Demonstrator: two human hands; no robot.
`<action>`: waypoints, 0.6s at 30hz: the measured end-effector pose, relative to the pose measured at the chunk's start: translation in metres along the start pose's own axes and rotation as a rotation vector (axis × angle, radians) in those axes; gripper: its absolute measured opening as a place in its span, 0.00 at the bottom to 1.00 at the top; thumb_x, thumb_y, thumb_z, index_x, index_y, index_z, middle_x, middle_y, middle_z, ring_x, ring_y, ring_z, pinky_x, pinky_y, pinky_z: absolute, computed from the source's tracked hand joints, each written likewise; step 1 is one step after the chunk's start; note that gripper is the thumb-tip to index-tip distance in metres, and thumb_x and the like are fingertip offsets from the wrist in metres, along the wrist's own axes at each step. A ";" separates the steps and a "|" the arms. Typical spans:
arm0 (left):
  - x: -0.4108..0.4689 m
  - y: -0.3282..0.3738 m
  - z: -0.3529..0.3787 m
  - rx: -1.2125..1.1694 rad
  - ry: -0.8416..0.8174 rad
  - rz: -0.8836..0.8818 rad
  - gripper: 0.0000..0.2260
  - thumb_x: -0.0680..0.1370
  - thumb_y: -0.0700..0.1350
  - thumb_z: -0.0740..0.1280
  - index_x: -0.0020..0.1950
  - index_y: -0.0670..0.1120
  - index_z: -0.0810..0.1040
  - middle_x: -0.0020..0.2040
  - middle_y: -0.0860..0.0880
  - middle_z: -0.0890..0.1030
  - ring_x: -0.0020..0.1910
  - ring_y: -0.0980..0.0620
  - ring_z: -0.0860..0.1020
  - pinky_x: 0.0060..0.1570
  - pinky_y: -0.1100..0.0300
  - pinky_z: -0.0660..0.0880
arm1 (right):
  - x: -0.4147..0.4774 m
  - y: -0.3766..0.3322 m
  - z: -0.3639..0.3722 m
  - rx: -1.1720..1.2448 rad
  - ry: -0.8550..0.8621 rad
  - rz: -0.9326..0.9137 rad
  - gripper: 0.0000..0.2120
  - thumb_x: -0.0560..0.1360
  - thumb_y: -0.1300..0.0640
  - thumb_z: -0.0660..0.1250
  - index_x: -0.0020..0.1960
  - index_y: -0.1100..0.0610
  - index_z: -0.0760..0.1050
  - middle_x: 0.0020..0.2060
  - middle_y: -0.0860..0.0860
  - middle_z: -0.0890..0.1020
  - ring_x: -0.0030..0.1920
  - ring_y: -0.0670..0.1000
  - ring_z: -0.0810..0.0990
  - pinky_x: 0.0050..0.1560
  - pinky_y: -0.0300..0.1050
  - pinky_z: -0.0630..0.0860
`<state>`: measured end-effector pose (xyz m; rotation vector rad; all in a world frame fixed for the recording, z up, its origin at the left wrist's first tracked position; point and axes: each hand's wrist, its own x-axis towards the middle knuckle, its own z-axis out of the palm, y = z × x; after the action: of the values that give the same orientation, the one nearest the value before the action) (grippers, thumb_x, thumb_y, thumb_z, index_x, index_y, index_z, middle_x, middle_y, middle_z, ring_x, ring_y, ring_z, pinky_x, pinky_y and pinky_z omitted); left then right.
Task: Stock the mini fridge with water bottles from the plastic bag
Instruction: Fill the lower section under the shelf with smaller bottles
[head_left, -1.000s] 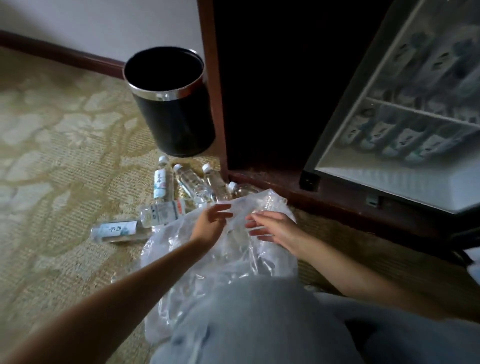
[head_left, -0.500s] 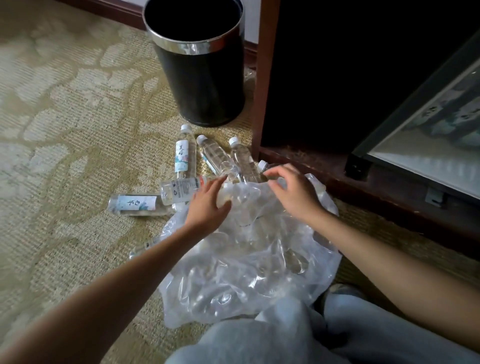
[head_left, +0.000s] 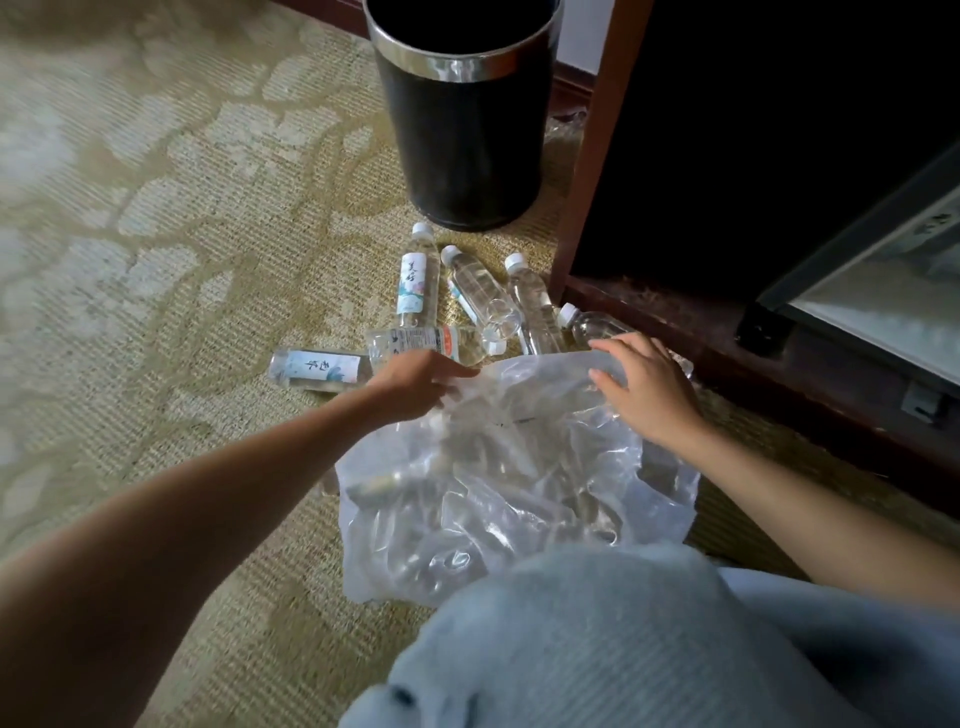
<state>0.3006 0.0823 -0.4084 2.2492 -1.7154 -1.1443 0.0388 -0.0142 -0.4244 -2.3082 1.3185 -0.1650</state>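
A clear plastic bag (head_left: 514, 483) lies crumpled on the carpet in front of my knees. My left hand (head_left: 415, 384) pinches the bag's far left edge. My right hand (head_left: 644, 384) rests on the bag's far right edge with its fingers spread. Several water bottles (head_left: 415, 283) with white caps lie on the carpet just beyond the bag. One more bottle (head_left: 317, 368) lies to the left of my left hand. The open door of the mini fridge (head_left: 872, 291) shows at the right edge.
A black waste bin (head_left: 462, 119) with a chrome rim stands on the patterned carpet (head_left: 156, 260) behind the bottles. A dark wooden cabinet (head_left: 675, 322) with a raised base runs along the right. My grey-clad knee (head_left: 597, 644) fills the bottom of the view.
My hands have moved apart along the bag's far edge, spreading it wider. The view has tilted a little further down.
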 end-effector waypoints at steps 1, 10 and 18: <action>-0.004 -0.002 -0.006 -0.084 0.014 -0.029 0.17 0.79 0.38 0.64 0.66 0.51 0.75 0.54 0.49 0.83 0.34 0.60 0.79 0.42 0.63 0.79 | 0.002 -0.005 -0.005 0.008 0.013 -0.032 0.19 0.77 0.55 0.65 0.68 0.56 0.72 0.62 0.54 0.74 0.64 0.55 0.70 0.64 0.46 0.63; -0.058 -0.041 -0.076 -0.793 0.254 -0.283 0.16 0.78 0.34 0.63 0.64 0.45 0.77 0.36 0.52 0.84 0.29 0.55 0.82 0.27 0.66 0.77 | 0.018 -0.041 -0.051 0.550 0.188 0.038 0.24 0.81 0.49 0.56 0.75 0.54 0.61 0.73 0.51 0.65 0.72 0.47 0.63 0.69 0.39 0.59; -0.067 -0.045 -0.062 -0.931 0.353 -0.226 0.19 0.78 0.37 0.63 0.69 0.48 0.72 0.58 0.47 0.80 0.52 0.51 0.80 0.59 0.50 0.76 | 0.014 -0.042 -0.048 0.783 0.022 0.313 0.18 0.80 0.58 0.60 0.69 0.62 0.68 0.64 0.55 0.74 0.60 0.51 0.74 0.56 0.42 0.69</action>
<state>0.3682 0.1342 -0.3529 1.8698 -0.5907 -1.1463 0.0637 -0.0242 -0.3649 -1.4371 1.2991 -0.5001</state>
